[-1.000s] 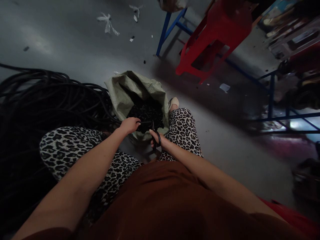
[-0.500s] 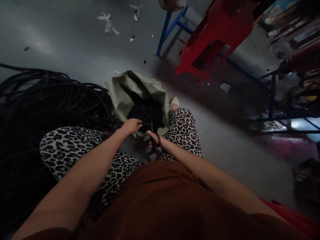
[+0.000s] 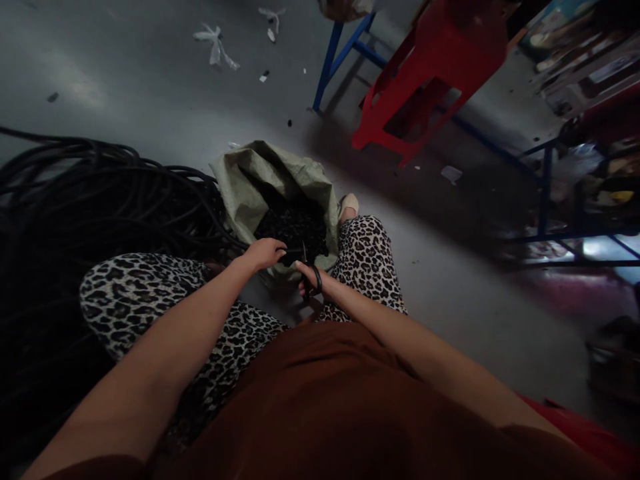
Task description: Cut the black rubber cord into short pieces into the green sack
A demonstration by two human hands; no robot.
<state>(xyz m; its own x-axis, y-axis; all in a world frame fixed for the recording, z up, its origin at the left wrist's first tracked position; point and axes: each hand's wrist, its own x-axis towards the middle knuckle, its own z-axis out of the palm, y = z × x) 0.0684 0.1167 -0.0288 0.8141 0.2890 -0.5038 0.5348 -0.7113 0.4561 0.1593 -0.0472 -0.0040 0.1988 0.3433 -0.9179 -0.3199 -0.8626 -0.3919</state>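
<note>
I sit with an open green woven sack between my knees, holding several short black pieces. My left hand is closed in a pinch on a thin black cable end over the sack's mouth. My right hand grips black-handled scissors, fingers through the loops, with the blades pointing up at the cable end. Both hands hover just above the sack's near rim.
A big heap of black cable fills the floor on my left. A red plastic stool and blue metal frames stand ahead and to the right. White scraps lie on the grey floor.
My right hand with the scissors has shifted slightly up and left toward the cable end. The left hand has stayed almost in place.
</note>
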